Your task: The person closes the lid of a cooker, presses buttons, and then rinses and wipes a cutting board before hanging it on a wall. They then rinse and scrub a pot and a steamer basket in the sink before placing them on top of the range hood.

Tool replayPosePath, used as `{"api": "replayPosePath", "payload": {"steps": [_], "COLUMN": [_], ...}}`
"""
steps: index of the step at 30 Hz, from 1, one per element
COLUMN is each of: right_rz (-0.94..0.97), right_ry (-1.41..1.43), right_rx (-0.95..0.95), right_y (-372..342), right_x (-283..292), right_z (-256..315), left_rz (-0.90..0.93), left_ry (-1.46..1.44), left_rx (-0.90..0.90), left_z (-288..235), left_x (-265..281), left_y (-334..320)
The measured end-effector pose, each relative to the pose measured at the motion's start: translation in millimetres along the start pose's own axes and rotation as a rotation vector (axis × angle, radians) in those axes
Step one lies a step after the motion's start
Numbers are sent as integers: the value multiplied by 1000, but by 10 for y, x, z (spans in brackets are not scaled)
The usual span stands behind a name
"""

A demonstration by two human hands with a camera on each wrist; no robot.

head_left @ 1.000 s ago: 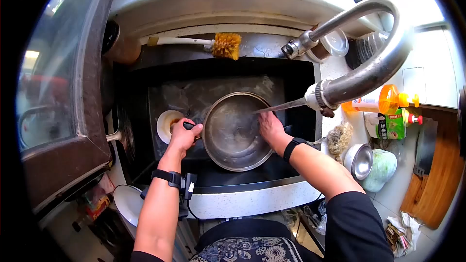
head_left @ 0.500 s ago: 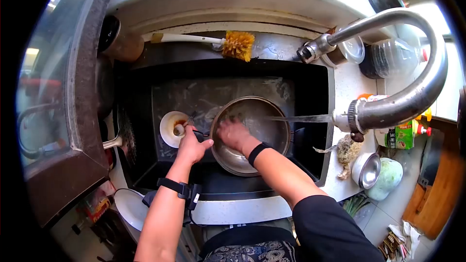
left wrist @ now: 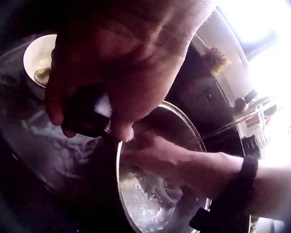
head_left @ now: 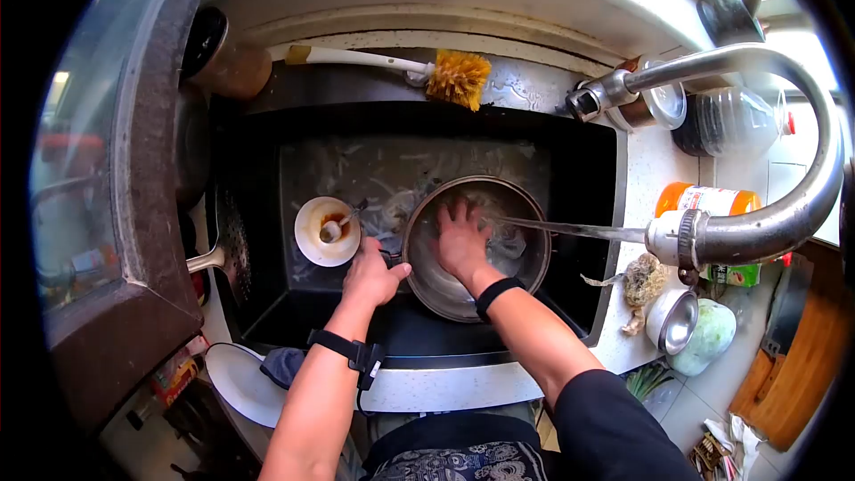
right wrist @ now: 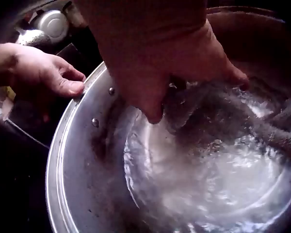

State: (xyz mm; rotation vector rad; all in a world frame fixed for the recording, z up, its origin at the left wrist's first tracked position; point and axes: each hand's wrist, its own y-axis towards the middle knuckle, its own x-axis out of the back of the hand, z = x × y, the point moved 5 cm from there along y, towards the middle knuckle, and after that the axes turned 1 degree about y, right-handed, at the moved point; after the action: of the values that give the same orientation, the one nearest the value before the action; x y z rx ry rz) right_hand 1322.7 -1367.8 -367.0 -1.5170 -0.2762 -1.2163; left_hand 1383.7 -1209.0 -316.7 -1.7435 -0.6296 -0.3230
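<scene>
A metal pot [head_left: 525,269] stands in the dark sink [head_left: 583,178] with moving water in its bottom. My left hand [head_left: 370,276] grips its black handle [left wrist: 89,115], the thumb lying by the rim. Inside the pot is my right hand [head_left: 463,242], its fingers spread; in the right wrist view the fingertips reach down to the swirling water [right wrist: 223,170]. A stream of water [head_left: 579,229] runs from the faucet [head_left: 748,236] into the pot. Left of the left hand sits a white bowl [head_left: 307,245] with a spoon [head_left: 333,231] and brown residue in it.
Behind the sink lies a yellow-bristled brush [head_left: 459,78]. A perforated ladle [head_left: 233,258] leans at the left sink wall. On the right counter are a scrubber [head_left: 643,280], a metal bowl [head_left: 674,321] and an orange bottle [head_left: 739,202]. A cabinet door [head_left: 160,169] stands at the left.
My right hand went from the pot's right side to its left side, then spread its fingers over the inside. The pot now sits farther right of the bowl. Water has gathered in it.
</scene>
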Motion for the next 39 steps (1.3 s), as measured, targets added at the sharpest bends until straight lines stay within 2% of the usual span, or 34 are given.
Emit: {"api": "replayPosePath", "payload": {"steps": [1,4,7,9,11,14,17,20,23,25,27,30,33,34,37,38,39], "right_rz": [-33,221,352,364,432,178,25,-68,-4,317,361,494,523,596,714,614,538], "right_ry": [-46,138,24,-22,-57,66,-19,-274,-167,-262,-41,137,156,153,15,27,88], "right_rx": [20,-157,-76,219,474,372,269,335,231,217,217,247,301,320,383,464,309], "right_y": [-76,-41,-9,-46,-221,96,303,259,134,-97,-326,-349,-199,-223,-408,-341,-409], "right_x": [70,-120,-520,-1118,-840,-647,-220,-119,-476,-513,-400,-654,-815,-840,-501,-675,-296], "right_z": [-19,-448,-599,-473,9,155,9,-360,-713,-608,-381,-138,-58,-112,-264,-493,-613], "left_rz": [0,-1,22,4,-19,-24,-2,-13,-18,-30,-36,-35,-60,-74,-116,-110,-104], "left_ry": [-9,-9,-24,-20,-13,-4,-4,3,17,37,47,96,224,274,293,302,308], "left_rx": [-2,-13,3,-9,-25,-31,-24,-49,-51,-47,-54,-75,-204,-265,-263,-272,-278], "left_z": [8,25,13,21,17,24,30,19,-29,-49,-44,-79,-123,-149,-238,-271,-304], "left_x": [-5,-12,0,-20,-10,-15,-18,-17,-9,-18,-33,-16,-43,-52,-32,-21,4], "left_y": [8,41,35,42,52,47,61,40,27,20,24,16,15,16,-64,-89,-109]}}
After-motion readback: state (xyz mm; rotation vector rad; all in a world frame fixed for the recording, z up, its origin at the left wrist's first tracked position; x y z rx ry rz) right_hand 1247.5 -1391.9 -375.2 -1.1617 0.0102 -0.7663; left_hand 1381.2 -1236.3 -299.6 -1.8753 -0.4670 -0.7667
